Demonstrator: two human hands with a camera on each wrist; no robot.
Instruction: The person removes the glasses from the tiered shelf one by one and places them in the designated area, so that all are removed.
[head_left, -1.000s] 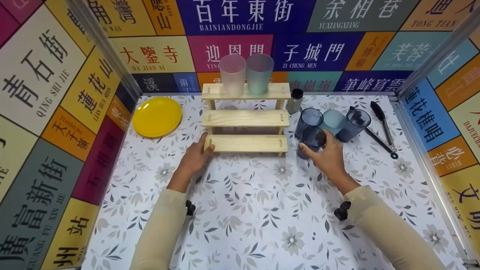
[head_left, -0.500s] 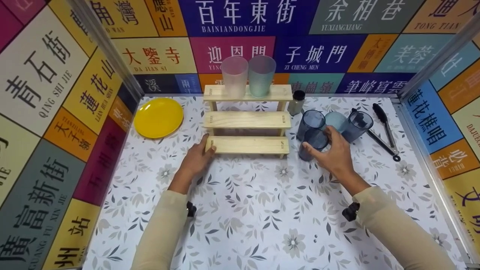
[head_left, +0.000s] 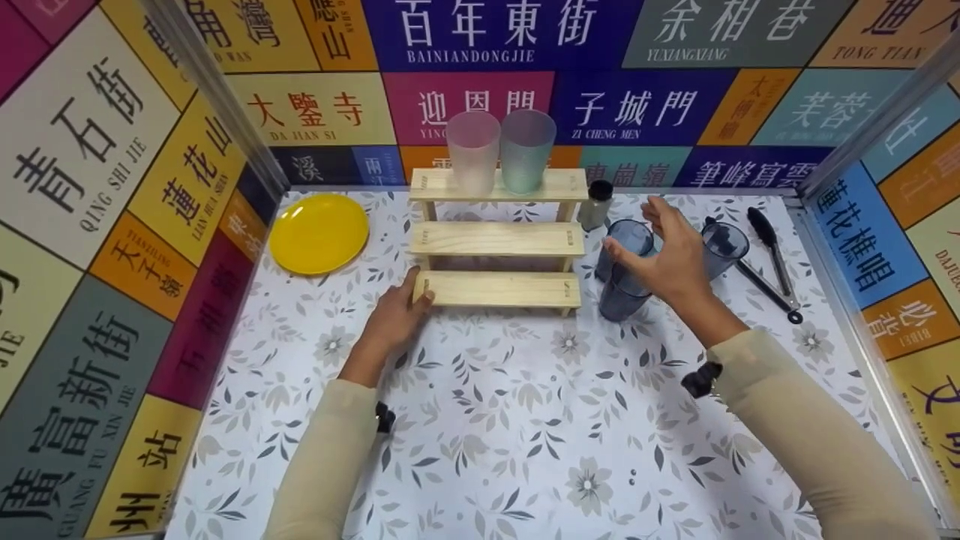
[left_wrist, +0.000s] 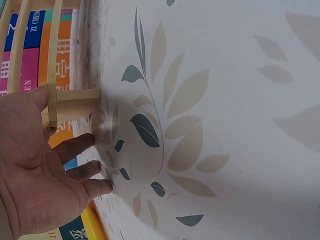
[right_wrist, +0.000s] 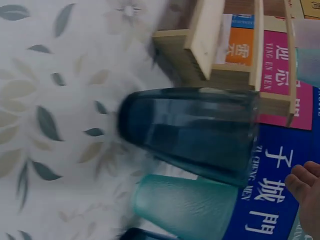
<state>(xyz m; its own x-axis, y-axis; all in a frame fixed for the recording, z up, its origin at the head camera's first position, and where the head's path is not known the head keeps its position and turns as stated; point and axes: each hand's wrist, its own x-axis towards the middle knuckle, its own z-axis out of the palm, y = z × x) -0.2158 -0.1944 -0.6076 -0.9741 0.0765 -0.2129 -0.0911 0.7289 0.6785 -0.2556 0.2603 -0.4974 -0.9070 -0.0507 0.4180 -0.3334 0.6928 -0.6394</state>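
Note:
My left hand (head_left: 396, 315) holds the left end of the lowest step of a three-tier wooden rack (head_left: 496, 238), with the thumb over the board in the left wrist view. Over the cups on the right hovers my right hand (head_left: 679, 262), thumb and fingers spread, holding nothing. Just below it stand a front blue cup (head_left: 622, 301) and another blue cup (head_left: 628, 234) behind. A third blue cup (head_left: 724, 247) stands to the right. The teal cup (right_wrist: 185, 206) shows in the right wrist view; the hand hides it in the head view.
On the top step stand a frosted pinkish cup (head_left: 474, 154) and a frosted greenish cup (head_left: 528, 154). A black-capped jar (head_left: 596, 206) is beside the rack. Black-tipped tongs (head_left: 772, 259) lie far right, a yellow plate (head_left: 319, 234) far left. Printed panels wall the table.
My right hand has come off the front blue cup and risen up and away over the cups behind it. The left hand stays on the rack.

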